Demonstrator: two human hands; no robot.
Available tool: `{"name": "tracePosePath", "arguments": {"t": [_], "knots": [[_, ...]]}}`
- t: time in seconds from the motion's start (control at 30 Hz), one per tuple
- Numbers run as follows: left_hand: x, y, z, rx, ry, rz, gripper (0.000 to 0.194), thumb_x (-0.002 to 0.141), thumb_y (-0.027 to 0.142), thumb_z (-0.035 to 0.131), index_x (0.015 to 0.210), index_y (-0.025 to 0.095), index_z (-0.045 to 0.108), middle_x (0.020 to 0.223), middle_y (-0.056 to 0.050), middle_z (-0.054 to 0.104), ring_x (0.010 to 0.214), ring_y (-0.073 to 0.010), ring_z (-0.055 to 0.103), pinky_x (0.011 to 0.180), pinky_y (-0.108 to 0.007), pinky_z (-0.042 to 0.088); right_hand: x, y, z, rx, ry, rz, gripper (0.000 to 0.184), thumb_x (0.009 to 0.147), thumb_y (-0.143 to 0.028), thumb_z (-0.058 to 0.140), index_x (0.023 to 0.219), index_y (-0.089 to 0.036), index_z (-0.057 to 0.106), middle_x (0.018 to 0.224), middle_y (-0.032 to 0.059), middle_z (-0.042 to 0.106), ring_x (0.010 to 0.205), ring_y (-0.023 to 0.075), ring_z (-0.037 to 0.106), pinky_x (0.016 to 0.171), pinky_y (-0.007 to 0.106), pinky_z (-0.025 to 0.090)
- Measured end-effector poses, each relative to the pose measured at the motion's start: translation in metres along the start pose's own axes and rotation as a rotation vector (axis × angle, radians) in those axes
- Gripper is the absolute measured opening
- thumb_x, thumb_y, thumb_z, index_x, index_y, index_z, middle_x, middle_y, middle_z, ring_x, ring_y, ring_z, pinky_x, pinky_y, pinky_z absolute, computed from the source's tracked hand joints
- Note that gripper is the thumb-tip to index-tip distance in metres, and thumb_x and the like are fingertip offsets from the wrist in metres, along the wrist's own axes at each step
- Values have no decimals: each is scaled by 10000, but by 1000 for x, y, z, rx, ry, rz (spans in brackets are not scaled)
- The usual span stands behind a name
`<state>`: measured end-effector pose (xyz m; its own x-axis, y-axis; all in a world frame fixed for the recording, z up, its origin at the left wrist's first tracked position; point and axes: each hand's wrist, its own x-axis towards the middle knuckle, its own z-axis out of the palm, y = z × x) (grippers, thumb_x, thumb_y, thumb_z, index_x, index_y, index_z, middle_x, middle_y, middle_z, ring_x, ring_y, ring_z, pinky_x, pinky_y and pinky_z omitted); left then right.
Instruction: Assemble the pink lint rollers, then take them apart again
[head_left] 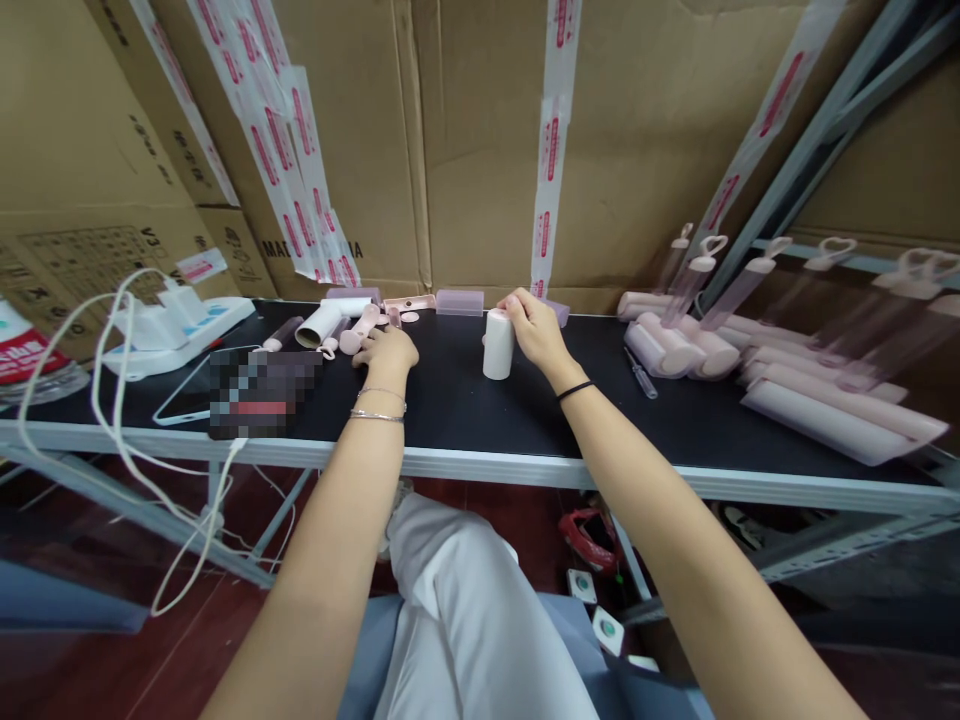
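My right hand (536, 325) has its fingers closed at the top of a white cylinder (498, 350), which stands upright on the black tabletop (450, 410). Its rim looks pinkish. To the left, my left hand (386, 350) reaches palm down among small pale pink plastic parts (363, 328), fingers apart and touching or very near them; its fingertips are partly hidden. Beside that hand lies an open white tube (319, 326) on its side. Behind, against the cardboard, rest a long pink part with holes (409, 303) and a translucent purple piece (460, 302).
On the right lie several pink and white cylinders (840, 400) and translucent tubes with loop tops (703, 265), near a small clear-handled screwdriver (641, 375). Phones (184, 388), a power strip (180, 335) and loose white cables (120, 400) occupy the left. A metal edge (465, 463) runs along the front.
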<state>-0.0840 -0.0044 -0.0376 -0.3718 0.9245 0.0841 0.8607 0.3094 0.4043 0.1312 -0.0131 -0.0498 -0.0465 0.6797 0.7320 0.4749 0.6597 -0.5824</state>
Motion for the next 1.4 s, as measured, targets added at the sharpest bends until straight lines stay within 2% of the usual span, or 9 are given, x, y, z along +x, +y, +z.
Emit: {"name": "tracePosePath", "arguments": {"t": [0.13,0.27,0.43,0.53,0.77,1.03,1.17,1.3,1.4], "knots": [[-2,0,3,29,4,185,583,731,51,587,1307,27,496,1354,-351,480,1271,-440,499,990,-542,429,-1,0,0,21,-23,-4,414,954,-552,332,779,-239,539,799,30,638,757,186,558,740,322,425],[-9,7,6,34,-50,322,489,747,41,572,1236,28,553,1263,-321,570,1227,-425,551,988,-506,446,-2,4,1,25,-115,-5,357,940,-531,378,917,-235,576,906,43,656,842,195,581,814,340,447],[-10,14,8,-95,31,350,680,787,84,554,1403,-59,305,1287,-359,543,1252,-415,539,1001,-492,438,-2,9,4,-24,-227,-29,406,811,-460,601,1140,-229,545,1141,90,651,996,250,590,929,417,438],[-4,17,14,-238,83,366,600,789,55,508,1371,-1,370,1251,-297,596,1218,-352,577,992,-450,451,-3,9,4,-57,-263,15,525,733,-411,677,1194,-220,512,1171,109,640,1003,277,600,917,447,451],[-3,22,35,-332,-273,585,424,749,123,582,1173,127,564,861,-75,718,735,-192,666,746,-309,519,-2,11,1,-28,15,60,534,753,-405,667,1221,-233,478,1162,102,639,1012,267,613,943,436,453],[-6,27,36,-562,-329,840,403,767,81,589,1164,129,539,905,-47,705,849,-143,651,854,-295,505,0,13,1,1,189,118,527,740,-403,681,1196,-238,472,1166,107,634,1004,260,600,944,437,454],[-8,27,34,-496,-357,801,442,728,35,586,1157,130,531,887,-43,699,809,-141,644,815,-293,513,1,13,0,13,206,106,538,742,-389,681,1211,-226,475,1208,114,616,1038,255,592,950,424,458],[-6,25,33,-465,-197,672,470,726,-8,510,1176,127,520,1060,-115,689,892,-169,657,815,-314,519,-1,11,3,27,84,30,545,758,-392,675,1241,-239,473,1250,101,607,1076,247,595,962,405,465],[-4,23,34,-450,-229,587,507,710,-21,503,1194,130,509,1093,-140,695,901,-202,675,812,-343,524,-3,9,7,24,-15,-18,556,770,-380,671,1264,-226,466,1306,116,583,1127,260,587,979,413,463]]}}
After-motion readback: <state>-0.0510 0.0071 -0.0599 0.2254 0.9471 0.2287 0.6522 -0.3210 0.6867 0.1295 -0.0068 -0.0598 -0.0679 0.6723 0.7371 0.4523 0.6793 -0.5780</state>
